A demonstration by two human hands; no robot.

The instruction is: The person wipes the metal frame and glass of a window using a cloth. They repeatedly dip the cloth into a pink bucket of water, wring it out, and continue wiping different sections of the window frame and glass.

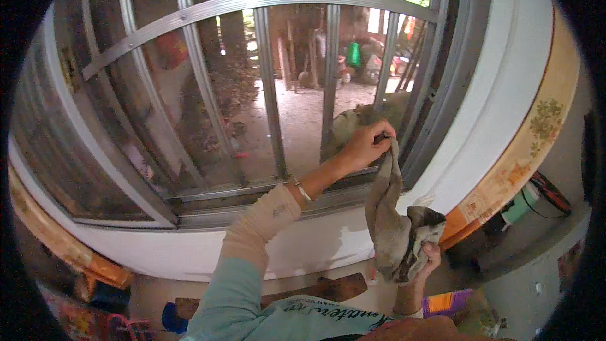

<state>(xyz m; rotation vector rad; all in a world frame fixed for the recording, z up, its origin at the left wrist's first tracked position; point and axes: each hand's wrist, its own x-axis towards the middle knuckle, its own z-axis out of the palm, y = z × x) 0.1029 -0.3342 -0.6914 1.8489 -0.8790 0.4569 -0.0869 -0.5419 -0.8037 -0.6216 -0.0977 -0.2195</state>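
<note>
A stained grey-beige cloth (386,208) hangs stretched between both hands in front of the window's lower right corner. My left hand (367,147) pinches its upper end, close to the metal bars (331,85). Lower down and to the right, my right hand (428,258) grips the cloth's bunched, dark-stained lower end. Behind the cloth are the white windowsill (312,246) and the aluminium window track (265,208). A pale bracelet (303,192) circles my left wrist.
A sliding glass pane (90,151) stands at the left. Patterned trim (516,166) edges the window recess at the right. Beyond it are a teal box (521,203) and a red-black racket-like object (549,192). A brown wooden piece (326,289) lies below the sill.
</note>
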